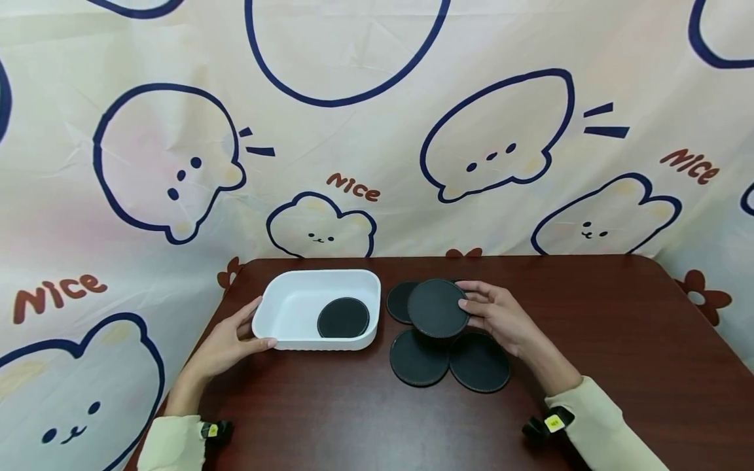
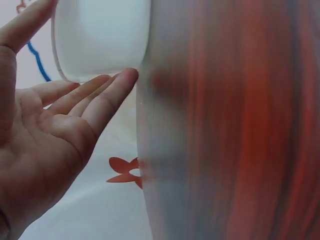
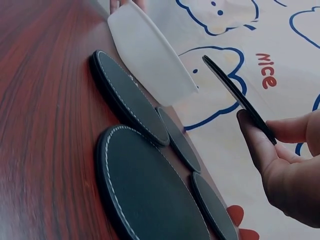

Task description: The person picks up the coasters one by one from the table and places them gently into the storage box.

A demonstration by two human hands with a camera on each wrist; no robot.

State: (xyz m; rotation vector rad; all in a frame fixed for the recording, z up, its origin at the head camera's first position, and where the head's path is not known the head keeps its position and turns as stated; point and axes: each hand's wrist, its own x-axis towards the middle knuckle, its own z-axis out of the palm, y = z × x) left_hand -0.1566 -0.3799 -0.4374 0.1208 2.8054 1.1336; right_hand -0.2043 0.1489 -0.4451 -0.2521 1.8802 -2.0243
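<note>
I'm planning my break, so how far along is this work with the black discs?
Apparently done: one black disc lies in the white tub, whose end the left hand touches.
In hand: the right hand holds another disc, outside the tub.
Probably left: four more discs on the table, best counted in the right wrist view.

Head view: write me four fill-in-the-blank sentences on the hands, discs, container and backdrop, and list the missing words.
1. The raised disc is held by the person's ____ hand.
2. The left hand touches a ____ container.
3. Exactly ____ dark disc shows inside that container.
4. The word repeated on the backdrop is ____.
Missing words: right; white; one; Nice.
</note>
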